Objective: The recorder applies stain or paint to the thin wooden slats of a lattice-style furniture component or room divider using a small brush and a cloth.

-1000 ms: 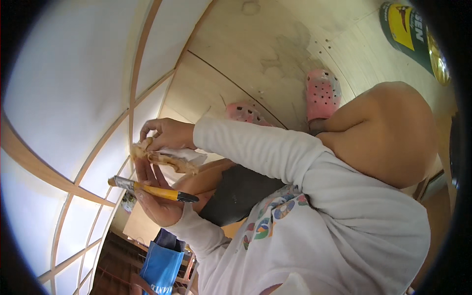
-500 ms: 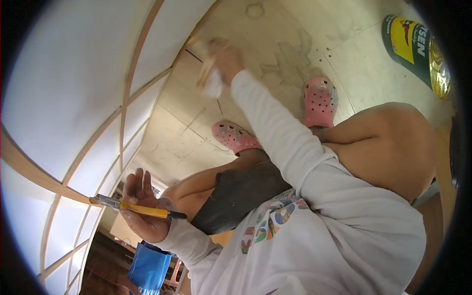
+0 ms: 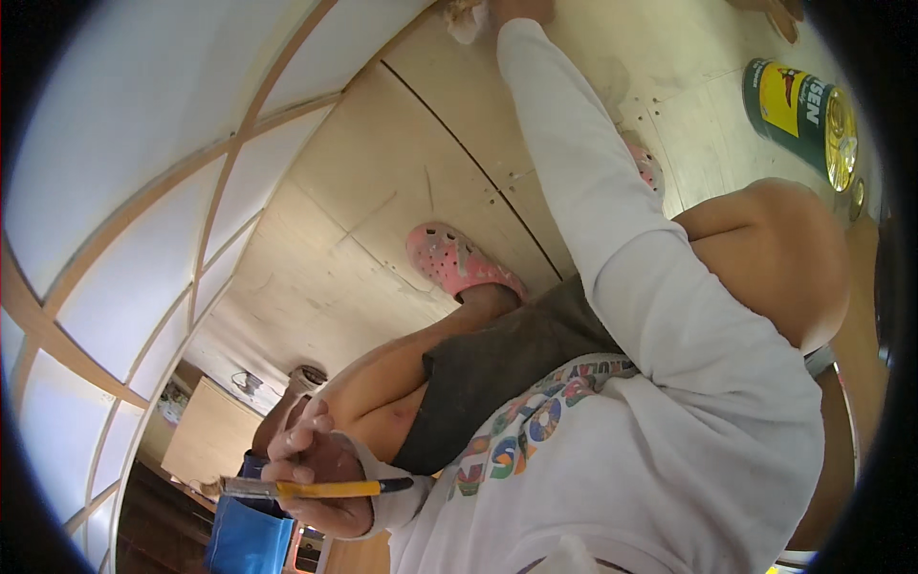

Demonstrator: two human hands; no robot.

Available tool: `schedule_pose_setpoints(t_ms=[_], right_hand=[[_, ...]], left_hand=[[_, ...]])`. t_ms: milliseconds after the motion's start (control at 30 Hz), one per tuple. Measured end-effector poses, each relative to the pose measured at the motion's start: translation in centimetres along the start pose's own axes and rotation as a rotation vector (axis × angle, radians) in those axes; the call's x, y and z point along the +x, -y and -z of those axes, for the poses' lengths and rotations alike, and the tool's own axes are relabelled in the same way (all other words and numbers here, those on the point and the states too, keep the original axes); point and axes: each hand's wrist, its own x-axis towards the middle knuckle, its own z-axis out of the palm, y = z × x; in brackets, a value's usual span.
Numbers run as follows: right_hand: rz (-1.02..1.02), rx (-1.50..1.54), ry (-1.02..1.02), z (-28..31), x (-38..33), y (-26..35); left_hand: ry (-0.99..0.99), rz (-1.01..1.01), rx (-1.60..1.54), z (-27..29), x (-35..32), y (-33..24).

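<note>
A paintbrush (image 3: pixel 330 489) with a yellow, black-tipped handle and a metal ferrule lies across my left hand (image 3: pixel 320 454) at the lower left, held near the palm. The fingers are partly curled around it. Stretched far forward, my right hand (image 3: pixel 524 9) is cut off by the top edge. Beside its fingers shows a crumpled whitish rag (image 3: pixel 467 21), apparently gripped, close to the base of a large panel with wooden strips (image 3: pixel 225 145) and white fields. That panel rises along my left side.
Pink clogs (image 3: pixel 454 260) are on my feet on a plywood floor (image 3: pixel 330 182) with a dark seam. A green and yellow can (image 3: pixel 798 110) stands at the right. Lower left are a blue bag (image 3: pixel 251 536) and a light wooden board (image 3: pixel 208 430).
My right hand has moved forward with the rag to the top edge. The left hand has drawn back, and the brush tip is now farther from the panel's wooden strip. The view has shifted.
</note>
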Motion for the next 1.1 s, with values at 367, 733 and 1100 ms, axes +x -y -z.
schedule_pose_setpoints(t_ms=[367,733,1100], right_hand=[[0.295,-0.419,0.225,-1.6,2.4,-2.2],[0.141,-0.157,0.385,-4.9,-7.3,-0.4],[0.840,-0.565,0.504,-2.1,-15.0,3.5]], left_hand=[[-0.282,0.039,-0.006,-0.2,-1.8,0.3],[-0.342,0.089,0.042,0.7,-3.1,0.4],[-0.195,0.192,-0.045,2.1,-2.3,-0.3]])
